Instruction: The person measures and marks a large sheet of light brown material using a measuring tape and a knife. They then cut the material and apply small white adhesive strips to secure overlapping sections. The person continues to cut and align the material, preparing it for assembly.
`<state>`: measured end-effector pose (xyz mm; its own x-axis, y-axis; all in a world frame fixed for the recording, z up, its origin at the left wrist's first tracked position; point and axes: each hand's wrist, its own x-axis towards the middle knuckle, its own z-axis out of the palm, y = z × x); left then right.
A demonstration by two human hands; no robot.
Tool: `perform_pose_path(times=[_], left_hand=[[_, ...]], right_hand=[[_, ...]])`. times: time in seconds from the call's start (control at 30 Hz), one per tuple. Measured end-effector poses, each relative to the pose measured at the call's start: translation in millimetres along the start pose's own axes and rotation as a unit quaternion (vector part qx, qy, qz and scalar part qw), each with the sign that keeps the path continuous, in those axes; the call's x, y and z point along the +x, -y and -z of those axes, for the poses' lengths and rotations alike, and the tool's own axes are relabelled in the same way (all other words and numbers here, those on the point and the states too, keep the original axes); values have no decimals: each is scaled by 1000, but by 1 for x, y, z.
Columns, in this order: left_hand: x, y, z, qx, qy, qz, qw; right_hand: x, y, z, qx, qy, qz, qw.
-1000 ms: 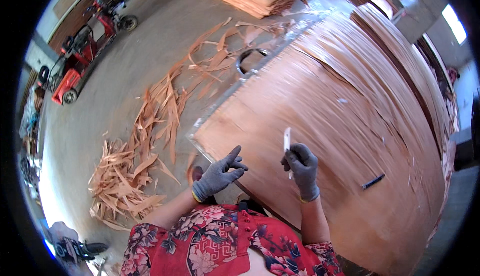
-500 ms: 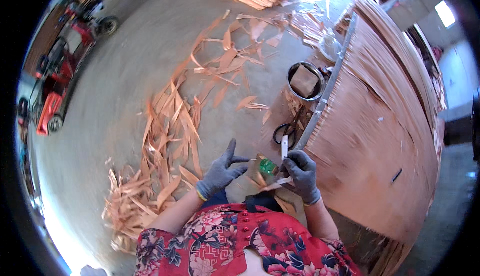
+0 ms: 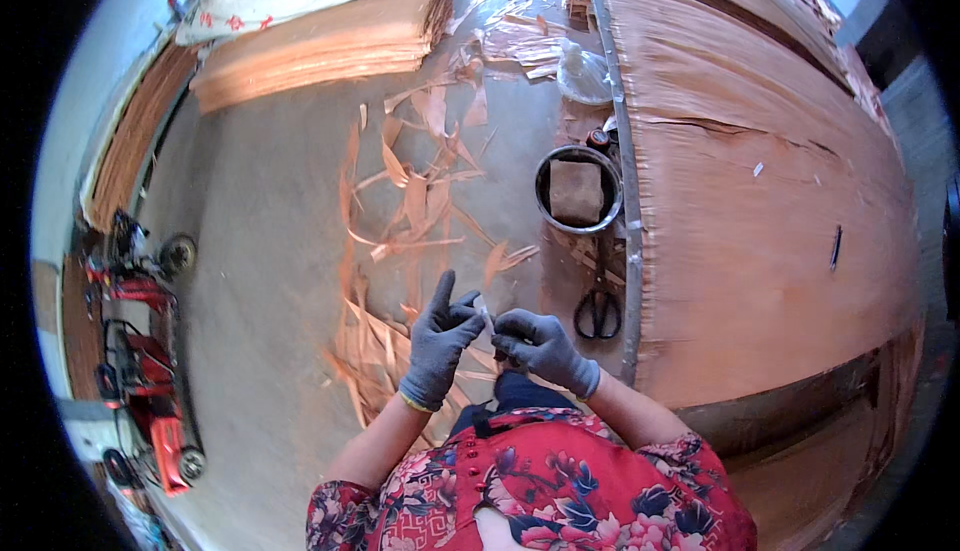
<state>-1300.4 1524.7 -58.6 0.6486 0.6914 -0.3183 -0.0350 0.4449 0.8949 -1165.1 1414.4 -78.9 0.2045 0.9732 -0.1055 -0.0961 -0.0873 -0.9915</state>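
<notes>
My two hands, in grey gloves, meet in front of my body. My left hand (image 3: 438,349) points its index finger up, while its thumb and other fingers are curled in together. A slim white piece (image 3: 484,313) stands between the hands, partly covered by fingers. My right hand (image 3: 545,347) pinches at it from the right, and the left fingertips lie against or very near it. Whatever else the left fingers hold is too small to make out. Right of my hands, black-handled scissors (image 3: 598,315) lie on a board beside the table edge.
A round metal pan (image 3: 610,183) with a brown block (image 3: 577,193) stands beyond the scissors. The table at right bears brown veneer sheets (image 3: 740,251) and a dark pen-like tool (image 3: 836,248). Veneer scraps (image 3: 420,201) litter the floor. A veneer stack (image 3: 330,46) and red cart (image 3: 155,381) stand left.
My hands have come together, the right moving left towards the left hand. The upright white piece now leans between them. The green thing near my right hand is out of sight. My view has turned.
</notes>
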Motion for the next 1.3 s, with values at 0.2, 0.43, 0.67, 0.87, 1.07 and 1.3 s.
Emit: perform_pose_path(times=[0.2,0.43,0.67,0.87,1.07,1.3], left_hand=[[69,-57,16,-2,-19,-91,996],[176,-98,5,209,134,-229,941],[270,-106,-50,287,361,-241,854],[372,-93,-137,353,407,-333,774],[464,-69,-216,452,410,-482,629],[539,-17,-350,466,479,-527,525]], right_hand=[[87,36,1,156,-40,-46,986],[156,48,36,156,-93,-63,981],[131,67,76,119,-326,-90,934],[81,43,134,193,-554,-22,809],[65,31,180,178,-657,59,730],[55,54,198,120,-724,79,675]])
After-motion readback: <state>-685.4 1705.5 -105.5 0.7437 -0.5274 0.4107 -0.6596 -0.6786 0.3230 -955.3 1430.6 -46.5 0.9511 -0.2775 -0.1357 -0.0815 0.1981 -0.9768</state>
